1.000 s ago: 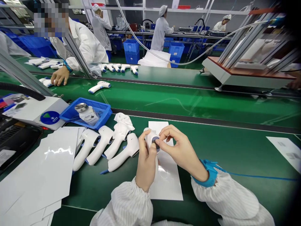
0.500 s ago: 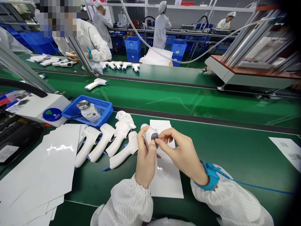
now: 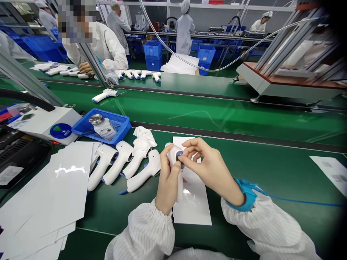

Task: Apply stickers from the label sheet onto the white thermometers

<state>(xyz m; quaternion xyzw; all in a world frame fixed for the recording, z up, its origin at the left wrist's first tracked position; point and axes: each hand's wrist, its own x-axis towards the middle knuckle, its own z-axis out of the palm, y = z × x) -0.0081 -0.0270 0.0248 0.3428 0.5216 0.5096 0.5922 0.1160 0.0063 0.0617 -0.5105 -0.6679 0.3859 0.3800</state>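
My left hand point(image 3: 168, 182) is wrapped round a white gun-shaped infrared thermometer point(image 3: 179, 187), its head turned toward me. The fingers of my right hand point(image 3: 210, 164) are pinched together at the dark, blue-edged window on that head. Whatever sits between those fingertips is too small to make out. Beneath both hands lies a glossy white sheet point(image 3: 193, 211). To the left of my left hand, several more thermometers point(image 3: 143, 173) rest in a row on the green bench, with a crumpled white cloth point(image 3: 145, 137) over the top of one.
A blue tray point(image 3: 123, 135) holds a metal-capped bottle point(image 3: 104, 128). White sheets point(image 3: 54, 187) are stacked at left, near a white box point(image 3: 61, 119). Beyond runs a green conveyor point(image 3: 189, 110) carrying one thermometer point(image 3: 105, 95). A co-worker point(image 3: 108, 43) sits across it. A blue cord point(image 3: 300, 203) trails from my right wristband.
The thermometer on the conveyor has shifted left. My right hand has risen slightly at the held thermometer, and its window shows more blue. The co-worker's hand has come down onto the thermometers there.
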